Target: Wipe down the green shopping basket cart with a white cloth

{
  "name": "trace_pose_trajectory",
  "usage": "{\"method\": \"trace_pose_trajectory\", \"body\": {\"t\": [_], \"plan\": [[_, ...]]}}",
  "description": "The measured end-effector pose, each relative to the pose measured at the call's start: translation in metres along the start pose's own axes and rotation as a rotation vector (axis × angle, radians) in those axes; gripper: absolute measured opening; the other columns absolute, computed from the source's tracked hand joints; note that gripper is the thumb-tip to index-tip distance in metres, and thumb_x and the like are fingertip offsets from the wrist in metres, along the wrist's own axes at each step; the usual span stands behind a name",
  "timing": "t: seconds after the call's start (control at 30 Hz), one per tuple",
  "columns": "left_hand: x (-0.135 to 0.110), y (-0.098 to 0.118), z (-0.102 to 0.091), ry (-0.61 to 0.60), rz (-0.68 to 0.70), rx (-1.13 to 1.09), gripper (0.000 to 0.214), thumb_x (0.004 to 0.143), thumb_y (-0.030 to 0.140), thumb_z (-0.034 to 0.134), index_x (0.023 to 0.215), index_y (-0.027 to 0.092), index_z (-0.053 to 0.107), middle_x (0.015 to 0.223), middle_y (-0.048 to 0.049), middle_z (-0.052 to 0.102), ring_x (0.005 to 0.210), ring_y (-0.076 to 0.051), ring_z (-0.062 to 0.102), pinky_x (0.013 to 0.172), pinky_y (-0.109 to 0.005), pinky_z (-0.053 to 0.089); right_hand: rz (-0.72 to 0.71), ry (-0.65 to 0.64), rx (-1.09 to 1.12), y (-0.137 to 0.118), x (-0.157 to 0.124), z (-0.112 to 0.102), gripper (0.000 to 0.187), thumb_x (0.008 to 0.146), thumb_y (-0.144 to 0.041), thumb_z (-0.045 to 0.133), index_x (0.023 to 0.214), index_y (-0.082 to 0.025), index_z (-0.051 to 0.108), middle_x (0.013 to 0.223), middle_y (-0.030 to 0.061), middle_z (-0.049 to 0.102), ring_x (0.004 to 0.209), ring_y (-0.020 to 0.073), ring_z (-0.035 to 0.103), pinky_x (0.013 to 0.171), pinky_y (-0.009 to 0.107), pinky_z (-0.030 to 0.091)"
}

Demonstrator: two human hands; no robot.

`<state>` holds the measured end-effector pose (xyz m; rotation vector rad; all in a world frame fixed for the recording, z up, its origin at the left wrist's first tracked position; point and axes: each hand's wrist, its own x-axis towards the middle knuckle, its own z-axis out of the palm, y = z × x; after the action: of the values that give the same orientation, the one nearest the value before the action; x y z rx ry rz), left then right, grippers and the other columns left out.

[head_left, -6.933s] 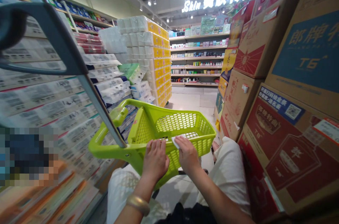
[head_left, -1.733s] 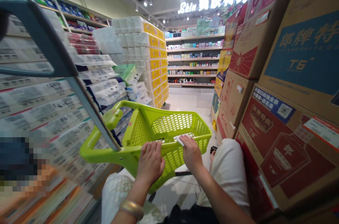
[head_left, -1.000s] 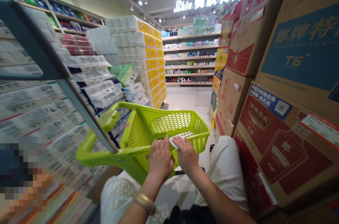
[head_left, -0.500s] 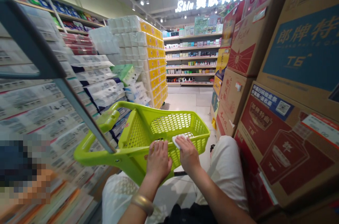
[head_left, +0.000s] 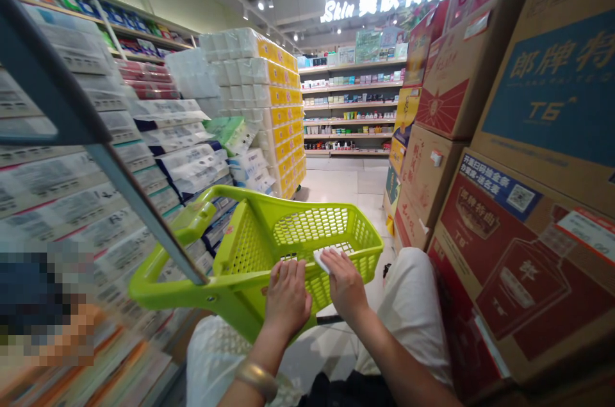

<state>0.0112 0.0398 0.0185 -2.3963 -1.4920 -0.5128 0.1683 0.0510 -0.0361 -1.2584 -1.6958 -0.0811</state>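
A lime-green plastic shopping basket [head_left: 307,227] on a trolley frame stands in the aisle in front of my knees. My left hand [head_left: 287,295] grips its near rim, fingers curled over the edge; a gold bangle is on that wrist. My right hand [head_left: 344,284] presses a small white cloth [head_left: 321,259] against the rim and inner wall, just right of the left hand. A grey metal handle bar [head_left: 120,195] of the trolley rises to the upper left.
Stacked packs of tissue and paper rolls [head_left: 259,93] line the left side. Piled brown and red cartons [head_left: 504,170] wall the right. A pale tiled floor [head_left: 350,186] runs ahead to product shelves [head_left: 355,112] under a lit sign.
The basket has shifted slightly left and my view has swung a little. Both hands stay on the near rim, and the cloth slides back and forth along it by small amounts.
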Motion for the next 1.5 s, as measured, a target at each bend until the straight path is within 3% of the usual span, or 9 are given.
{"method": "trace_pose_trajectory", "body": {"t": [0.2,0.43,0.63,0.73,0.93,1.2,1.4,1.5], "plan": [[-0.003,-0.004,0.004,0.008,0.005,0.011,0.050,0.072,0.016,0.053,0.122,0.015,0.053,0.109,-0.0104,0.061,0.114,-0.027,0.049,0.110,-0.045,0.027,0.115,0.082,-0.087,0.022,0.003,-0.011,0.050,0.079,-0.001,0.040,0.115,-0.020,0.069,0.118,0.0088,0.071,0.117,0.0232,0.062,0.108,0.048,0.041],[-0.003,-0.006,0.002,0.014,0.013,0.010,0.050,0.073,0.014,0.053,0.122,0.016,0.052,0.109,-0.0099,0.061,0.113,-0.027,0.048,0.109,-0.044,0.028,-0.009,-0.031,0.009,-0.011,0.005,0.005,0.051,0.081,0.000,0.038,0.119,-0.020,0.066,0.122,0.0079,0.069,0.118,0.0201,0.062,0.108,0.043,0.042],[-0.005,-0.014,0.005,0.045,0.013,0.008,0.047,0.073,0.014,0.053,0.120,0.016,0.053,0.109,-0.0092,0.062,0.112,-0.026,0.050,0.109,-0.043,0.028,0.106,0.029,-0.049,0.021,0.003,-0.013,0.048,0.081,0.000,0.039,0.114,-0.020,0.069,0.119,0.0090,0.070,0.116,0.0228,0.063,0.109,0.048,0.039],[-0.003,-0.014,0.007,0.081,-0.014,0.027,0.044,0.072,0.016,0.054,0.116,0.015,0.055,0.106,-0.0093,0.062,0.108,-0.027,0.051,0.108,-0.044,0.028,0.165,0.074,-0.076,0.026,0.002,-0.012,0.049,0.080,0.000,0.040,0.114,-0.020,0.069,0.118,0.0083,0.071,0.118,0.0233,0.062,0.110,0.048,0.038],[-0.001,-0.015,0.007,0.103,-0.007,0.050,0.041,0.072,0.015,0.053,0.114,0.015,0.055,0.103,-0.0091,0.062,0.106,-0.026,0.051,0.106,-0.044,0.029,0.025,0.003,0.008,-0.001,0.000,0.006,0.052,0.080,0.000,0.039,0.119,-0.021,0.066,0.124,0.0070,0.067,0.121,0.0209,0.060,0.111,0.045,0.037],[-0.006,-0.022,0.020,0.181,0.004,0.047,0.044,0.070,0.017,0.055,0.114,0.015,0.055,0.101,-0.0089,0.063,0.104,-0.027,0.052,0.106,-0.044,0.028,0.135,0.060,-0.046,0.027,-0.003,-0.012,0.051,0.079,0.000,0.039,0.116,-0.020,0.068,0.122,0.0080,0.069,0.120,0.0230,0.060,0.110,0.048,0.038],[-0.008,-0.021,0.020,0.179,0.003,0.047,0.043,0.070,0.016,0.055,0.113,0.016,0.055,0.101,-0.0088,0.063,0.103,-0.027,0.052,0.105,-0.044,0.029,0.034,0.020,-0.001,0.000,-0.005,0.004,0.052,0.080,-0.001,0.040,0.120,-0.021,0.066,0.124,0.0078,0.068,0.121,0.0212,0.059,0.110,0.046,0.038],[-0.009,-0.025,0.020,0.186,0.014,0.033,0.043,0.071,0.016,0.054,0.114,0.016,0.055,0.101,-0.0085,0.063,0.104,-0.026,0.052,0.105,-0.044,0.029,0.001,-0.001,0.013,0.002,-0.004,0.000,0.053,0.080,-0.001,0.040,0.121,-0.023,0.065,0.124,0.0068,0.068,0.121,0.0197,0.059,0.112,0.045,0.037]]}}
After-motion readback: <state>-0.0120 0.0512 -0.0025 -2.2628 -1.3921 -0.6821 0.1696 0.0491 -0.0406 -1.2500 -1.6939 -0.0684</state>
